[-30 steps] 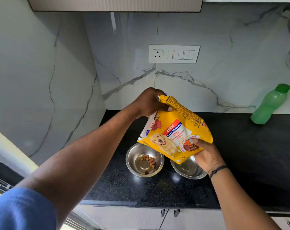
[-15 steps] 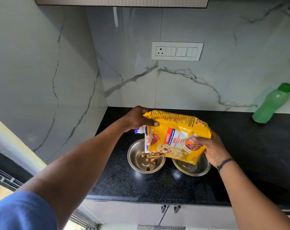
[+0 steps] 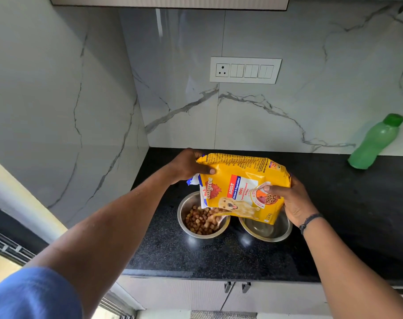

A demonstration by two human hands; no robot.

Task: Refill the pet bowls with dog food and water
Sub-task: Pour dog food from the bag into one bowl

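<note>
Both hands on the yellow dog food bag (image 3: 242, 187), tipped on its side over the two steel bowls. Left hand (image 3: 188, 165) grips the upper left corner, thumb across the front. Right hand (image 3: 292, 201) curls round the right end, fingers on the print. Bag mouth points down-left into the left bowl (image 3: 201, 216), where brown kibble (image 3: 200, 221) is piled. Right bowl (image 3: 266, 227) sits just beside it, partly under the bag. Both bowls on the black surface (image 3: 219, 256). Green bottle (image 3: 375, 142) well apart, far right, by the wall.
</note>
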